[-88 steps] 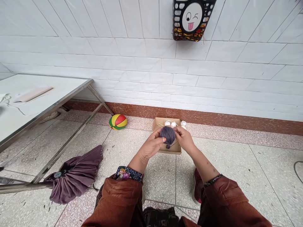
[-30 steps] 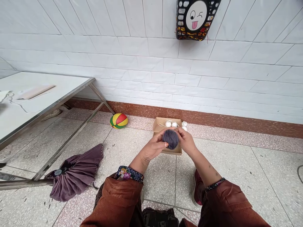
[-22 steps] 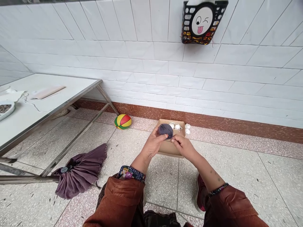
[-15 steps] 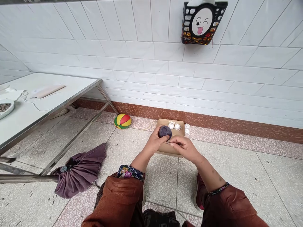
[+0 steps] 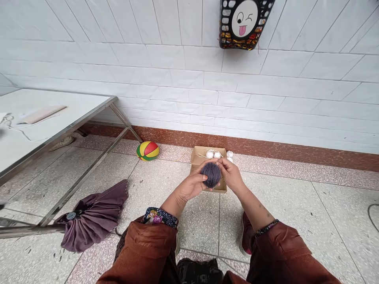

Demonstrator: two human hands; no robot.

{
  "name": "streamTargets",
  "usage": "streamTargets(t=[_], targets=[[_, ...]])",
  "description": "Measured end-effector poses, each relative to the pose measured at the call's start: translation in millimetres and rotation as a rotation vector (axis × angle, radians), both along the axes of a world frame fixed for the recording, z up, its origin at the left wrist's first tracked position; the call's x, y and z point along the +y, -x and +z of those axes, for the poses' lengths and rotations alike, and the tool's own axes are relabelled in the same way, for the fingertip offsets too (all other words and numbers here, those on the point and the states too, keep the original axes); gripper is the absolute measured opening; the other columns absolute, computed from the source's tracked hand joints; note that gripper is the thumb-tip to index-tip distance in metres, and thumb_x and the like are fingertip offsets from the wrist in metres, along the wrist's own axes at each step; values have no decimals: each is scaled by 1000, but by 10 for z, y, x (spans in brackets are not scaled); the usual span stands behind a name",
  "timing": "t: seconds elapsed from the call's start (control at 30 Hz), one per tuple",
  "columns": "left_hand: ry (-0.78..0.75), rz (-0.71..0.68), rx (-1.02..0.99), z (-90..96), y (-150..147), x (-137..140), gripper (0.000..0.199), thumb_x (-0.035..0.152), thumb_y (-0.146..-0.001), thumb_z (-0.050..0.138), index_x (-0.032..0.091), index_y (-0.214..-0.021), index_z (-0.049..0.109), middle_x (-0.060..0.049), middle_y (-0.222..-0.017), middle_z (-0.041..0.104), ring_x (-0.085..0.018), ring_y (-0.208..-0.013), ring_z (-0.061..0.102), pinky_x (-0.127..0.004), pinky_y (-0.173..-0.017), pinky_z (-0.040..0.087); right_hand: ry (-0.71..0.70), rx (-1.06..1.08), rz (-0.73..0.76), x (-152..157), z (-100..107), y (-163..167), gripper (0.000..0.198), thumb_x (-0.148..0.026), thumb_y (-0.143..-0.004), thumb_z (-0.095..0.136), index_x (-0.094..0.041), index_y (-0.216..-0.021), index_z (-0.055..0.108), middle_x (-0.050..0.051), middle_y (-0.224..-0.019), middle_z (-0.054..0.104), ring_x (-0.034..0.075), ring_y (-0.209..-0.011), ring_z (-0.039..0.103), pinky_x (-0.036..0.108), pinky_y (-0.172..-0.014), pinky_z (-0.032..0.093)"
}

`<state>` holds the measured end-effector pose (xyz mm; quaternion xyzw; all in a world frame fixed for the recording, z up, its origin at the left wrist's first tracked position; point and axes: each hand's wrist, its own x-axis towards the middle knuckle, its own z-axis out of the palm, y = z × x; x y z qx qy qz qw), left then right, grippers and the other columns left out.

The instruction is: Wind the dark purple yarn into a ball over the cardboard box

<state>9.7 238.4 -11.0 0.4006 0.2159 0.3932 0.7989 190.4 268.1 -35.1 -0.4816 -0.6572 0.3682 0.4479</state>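
Observation:
A ball of dark purple-grey yarn is held in my left hand, with the thumb across its near left side and fingers around it. My right hand is closed in a pinch at the ball's upper right edge, on the yarn strand; the strand itself is barely visible there. Below both hands sits a shallow cardboard box on the floor, partly covered by them. Inside its far end lie white yarn balls with loose pale strands.
More white balls lie just right of the box. A striped ball rests near the leg of a white table. A purple folded umbrella lies at lower left. On the tiled wall hangs a black basket.
My right hand has moved from the ball's near right side up to its upper right edge. The yarn ball has turned and come slightly nearer. The view has shifted a little right.

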Motion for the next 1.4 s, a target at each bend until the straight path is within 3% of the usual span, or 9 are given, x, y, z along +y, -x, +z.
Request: streamTargets(t=[0.27, 0.47, 0.73, 0.83, 0.9, 1.0, 1.13, 1.27, 1.4], targets=[[114, 90, -114, -38, -26, 10, 53, 30, -76, 66, 21, -128, 60, -13, -123, 64, -24, -93, 65, -31, -66, 51, -22, -91, 12, -9, -58, 37, 24, -35, -94, 49, -21, -78, 60, 1, -71, 63, 18, -70, 58, 28, -66, 45], [95, 266, -47, -25, 25, 70, 47, 18, -75, 75, 22, -120, 62, -9, -125, 63, -21, -102, 63, -34, -83, 54, -49, -193, 3, 3, -104, 27, 16, -25, -91, 51, -21, -82, 63, 3, -77, 66, 18, -72, 60, 28, -69, 47], [77, 523, 166, -42, 94, 194, 57, 26, -67, 86, 22, -119, 62, -6, -117, 66, -21, -102, 64, -34, -86, 52, -187, -231, 282, -95, -47, 47, 17, -29, -98, 52, -21, -88, 64, 3, -82, 67, 17, -74, 62, 29, -72, 48], [1, 623, 309, -108, 54, 224, 63, 29, -64, 87, 22, -120, 60, -6, -114, 66, -22, -102, 63, -36, -87, 52, -219, -260, 433, -175, 81, 33, 19, -31, -101, 53, -21, -91, 66, 2, -81, 68, 16, -73, 61, 28, -70, 48], [-97, 663, 425, -130, 21, 230, 62, 28, -63, 86, 21, -120, 60, -6, -114, 66, -22, -103, 62, -37, -92, 50, -245, -249, 455, -205, 168, 5, 20, -32, -101, 53, -22, -92, 67, 2, -81, 68, 15, -73, 62, 27, -70, 48], [-235, 625, 562, -120, -12, 206, 55, 26, -64, 83, 20, -115, 63, -7, -118, 65, -22, -105, 62, -38, -98, 47, -305, -206, 342, -179, 246, -65, 19, -32, -101, 54, -22, -94, 69, 4, -83, 68, 17, -76, 62, 30, -72, 49], [-268, 372, 585, -96, -22, 135, 52, 25, -65, 82, 20, -115, 66, -7, -115, 65, -23, -103, 61, -38, -97, 45, -357, -166, 126, -45, 218, -173, 21, -33, -100, 54, -23, -89, 69, 5, -85, 69, 21, -82, 63, 34, -77, 51], [-170, 109, 424, -96, -33, 75, 63, 25, -71, 80, 24, -130, 60, -7, -116, 66, -24, -107, 60, -39, -95, 45, -287, -147, -25, 70, 97, -227, 22, -36, -99, 55, -23, -85, 67, 5, -84, 67, 21, -80, 62, 33, -75, 50], [-123, 112, 202, -92, -41, 57, 70, 24, -72, 80, 28, -138, 56, -9, -134, 60, -28, -122, 55, -38, -96, 46, -166, -165, -20, 98, -32, -197, 22, -33, -98, 52, -22, -83, 64, 4, -82, 66, 20, -79, 62, 31, -75, 49]])
